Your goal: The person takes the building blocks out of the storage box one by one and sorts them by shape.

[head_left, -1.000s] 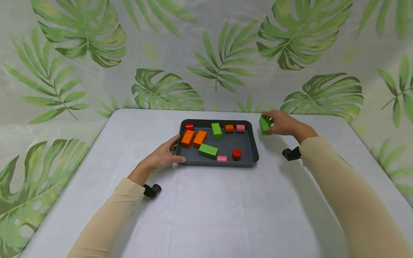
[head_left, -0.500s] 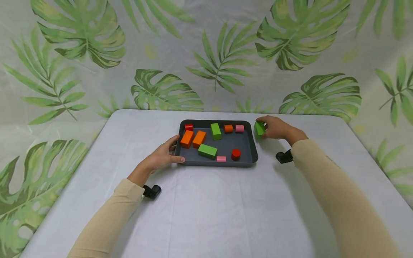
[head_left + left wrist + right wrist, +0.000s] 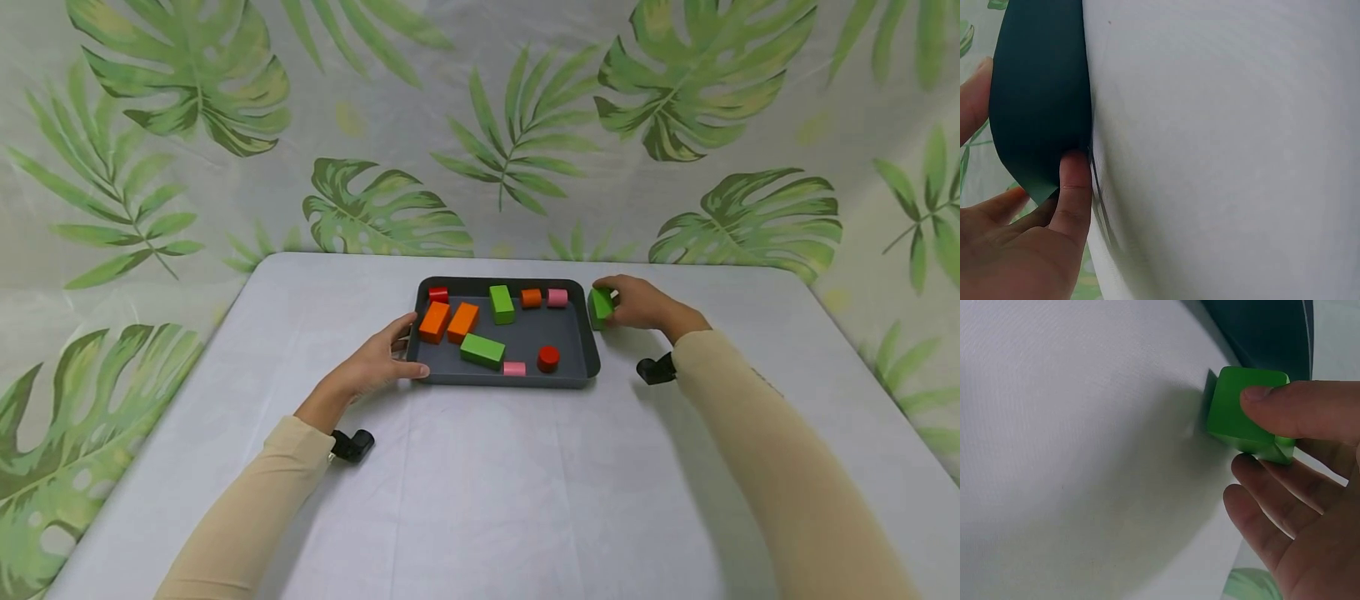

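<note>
A dark grey tray (image 3: 517,385) lies on the table with coloured blocks in it. My left hand (image 3: 375,358) holds its left end, thumb at the near corner and fingers along the left side; the left wrist view shows fingertips against the outer wall of the tray (image 3: 1041,94). Just outside the tray's right side, my right hand (image 3: 636,302) pinches a green rectangular block (image 3: 600,308) between thumb and fingers. In the right wrist view, the thumb lies across the green block (image 3: 1235,400), which is low over the cloth right beside the tray wall.
Inside the tray are two green blocks (image 3: 482,352), two orange blocks (image 3: 435,322), an orange cylinder (image 3: 531,298), two pink cylinders (image 3: 557,298) and two red cylinders (image 3: 548,359). A white cloth covers the table (image 3: 480,483). A leaf-patterned curtain (image 3: 510,125) hangs behind.
My right hand has moved left and slightly down with the green block, bringing it close to the tray's right side. My left hand and the tray stay put.
</note>
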A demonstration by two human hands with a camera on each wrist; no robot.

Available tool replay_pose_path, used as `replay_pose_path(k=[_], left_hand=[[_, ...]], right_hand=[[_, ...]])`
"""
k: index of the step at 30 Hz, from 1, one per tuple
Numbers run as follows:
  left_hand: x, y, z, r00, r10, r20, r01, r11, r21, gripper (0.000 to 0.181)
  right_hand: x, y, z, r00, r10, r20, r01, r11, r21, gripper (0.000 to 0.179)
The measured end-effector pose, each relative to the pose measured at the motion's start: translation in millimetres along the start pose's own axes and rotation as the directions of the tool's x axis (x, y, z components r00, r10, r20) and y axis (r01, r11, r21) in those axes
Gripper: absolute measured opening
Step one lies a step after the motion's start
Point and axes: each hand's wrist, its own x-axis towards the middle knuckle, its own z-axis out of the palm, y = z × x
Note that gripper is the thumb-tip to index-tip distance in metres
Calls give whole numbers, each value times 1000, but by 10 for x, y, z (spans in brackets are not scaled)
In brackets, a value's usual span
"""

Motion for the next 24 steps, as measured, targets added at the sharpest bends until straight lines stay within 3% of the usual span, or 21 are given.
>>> replay_pose_path(k=[24], left_hand=[[3, 18, 10, 1000, -15, -7, 15, 1000, 22, 99]], right_hand=[[-2, 23, 49, 999, 35, 20, -36, 999, 38, 73]])
